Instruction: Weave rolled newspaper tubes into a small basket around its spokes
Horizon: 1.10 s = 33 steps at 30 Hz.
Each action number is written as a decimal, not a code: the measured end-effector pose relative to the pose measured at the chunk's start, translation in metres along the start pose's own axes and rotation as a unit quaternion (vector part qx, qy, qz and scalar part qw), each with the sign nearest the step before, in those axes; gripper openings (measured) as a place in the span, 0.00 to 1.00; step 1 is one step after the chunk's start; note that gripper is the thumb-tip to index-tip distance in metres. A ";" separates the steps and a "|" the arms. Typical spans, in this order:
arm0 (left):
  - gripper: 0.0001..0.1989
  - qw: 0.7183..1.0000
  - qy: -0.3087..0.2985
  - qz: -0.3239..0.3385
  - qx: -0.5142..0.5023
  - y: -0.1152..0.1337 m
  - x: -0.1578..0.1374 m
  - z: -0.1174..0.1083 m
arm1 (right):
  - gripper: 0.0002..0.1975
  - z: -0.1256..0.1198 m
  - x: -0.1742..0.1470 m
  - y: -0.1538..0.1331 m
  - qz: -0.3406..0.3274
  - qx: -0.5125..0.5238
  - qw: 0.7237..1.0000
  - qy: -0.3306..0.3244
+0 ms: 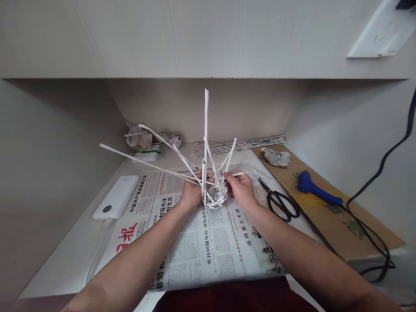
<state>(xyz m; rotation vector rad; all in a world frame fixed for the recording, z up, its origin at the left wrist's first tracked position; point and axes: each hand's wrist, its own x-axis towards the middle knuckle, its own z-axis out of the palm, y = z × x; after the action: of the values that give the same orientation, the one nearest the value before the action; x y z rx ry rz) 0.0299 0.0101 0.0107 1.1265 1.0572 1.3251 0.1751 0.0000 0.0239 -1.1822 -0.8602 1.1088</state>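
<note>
We hold the woven paper basket point(217, 197) over the newspaper point(188, 247), left hand point(192, 191) gripping its side, right hand point(241, 187) pinching a paper tube point(239, 173). It looks light and easily creased, best held by its woven wall.

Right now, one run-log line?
left hand: at woven basket, left side | right hand: holding paper strip, basket's right | scissors: farther right

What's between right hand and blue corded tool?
Head view: from the right hand, black scissors, short white sticks behind them, then a strip of cardboard.
</note>
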 end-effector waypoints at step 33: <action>0.12 0.996 0.002 0.072 0.049 0.009 -0.004 -0.001 | 0.17 -0.001 0.005 0.007 -0.012 0.054 0.998 0.003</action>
<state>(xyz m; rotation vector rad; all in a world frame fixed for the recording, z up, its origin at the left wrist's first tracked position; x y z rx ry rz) 0.0271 0.0060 0.0188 1.2944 1.0691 1.4015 0.1756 0.0047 0.0172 -1.0832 -0.7987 1.1170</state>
